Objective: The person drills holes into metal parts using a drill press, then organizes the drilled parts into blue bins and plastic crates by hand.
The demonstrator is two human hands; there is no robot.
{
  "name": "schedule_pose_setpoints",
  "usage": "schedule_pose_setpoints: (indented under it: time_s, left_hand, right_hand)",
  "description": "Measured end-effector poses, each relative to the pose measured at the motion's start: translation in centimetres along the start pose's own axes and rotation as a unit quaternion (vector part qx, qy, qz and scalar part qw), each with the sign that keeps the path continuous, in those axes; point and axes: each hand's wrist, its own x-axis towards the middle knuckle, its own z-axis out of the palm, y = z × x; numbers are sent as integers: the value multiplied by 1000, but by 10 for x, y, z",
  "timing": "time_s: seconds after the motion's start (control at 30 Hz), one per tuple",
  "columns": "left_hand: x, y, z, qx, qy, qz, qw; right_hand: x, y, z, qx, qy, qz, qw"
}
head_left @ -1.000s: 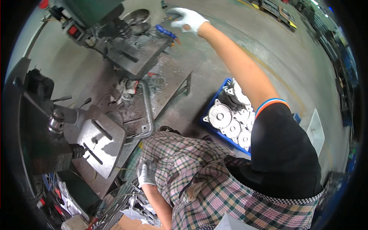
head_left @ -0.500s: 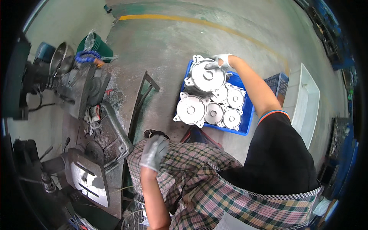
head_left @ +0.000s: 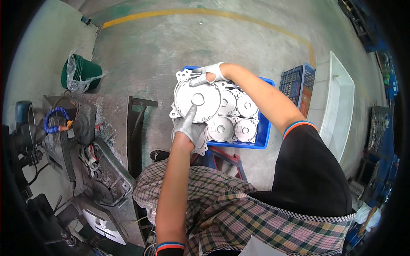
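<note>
1. Hands, two, in grey-white gloves: right hand [head_left: 208,74] closed on the far rim of a metal cover [head_left: 200,99], left hand [head_left: 191,128] gripping its near side, one finger laid on the face.
2. Metal cover, one held: large, round, silvery, raised ring at its middle, lugs around its edge; centre of frame, over the left part of a blue crate [head_left: 265,135].
3. Smaller covers [head_left: 222,129], four visible, in the crate.
4. Second large cover [head_left: 202,142], one, partly hidden beneath the left hand.
5. White tub [head_left: 338,106], one, right of frame.
</note>
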Motion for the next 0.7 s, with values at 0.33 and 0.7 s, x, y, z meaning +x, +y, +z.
schedule_pose_setpoints:
  time_s: [0.33,0.7]
  left_hand:
    - [-5,-8,29,-3,54,-10,999]
    - [-10,-1,39,20,110,10,994]
  right_hand:
    - [-34,19,22,-86,129,-29,987]
    - [-65,22,52,43,278,-80,956]
